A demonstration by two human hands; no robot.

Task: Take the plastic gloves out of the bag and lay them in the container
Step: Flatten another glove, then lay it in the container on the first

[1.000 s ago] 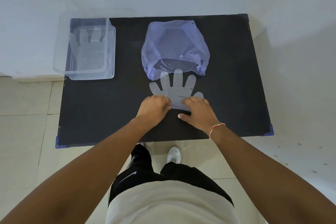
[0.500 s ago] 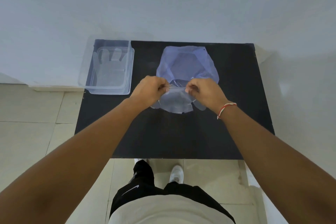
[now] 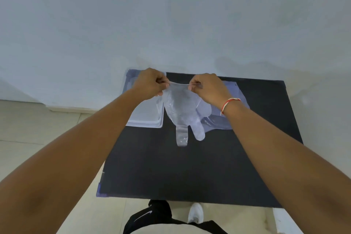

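Note:
A clear plastic glove hangs in the air above the black table, cuff up and fingers pointing down. My left hand pinches the left corner of its cuff and my right hand pinches the right corner. The clear container sits at the table's far left, partly hidden behind my left hand and the glove. The pale blue plastic bag lies at the far middle of the table, behind my right wrist.
A white wall rises right behind the table. Tiled floor lies to the left and front of the table, and my legs and one white shoe show below its near edge.
Both hands picked the glove up off the table by its cuff and raised it, carrying it leftward toward the container. The view tilted upward.

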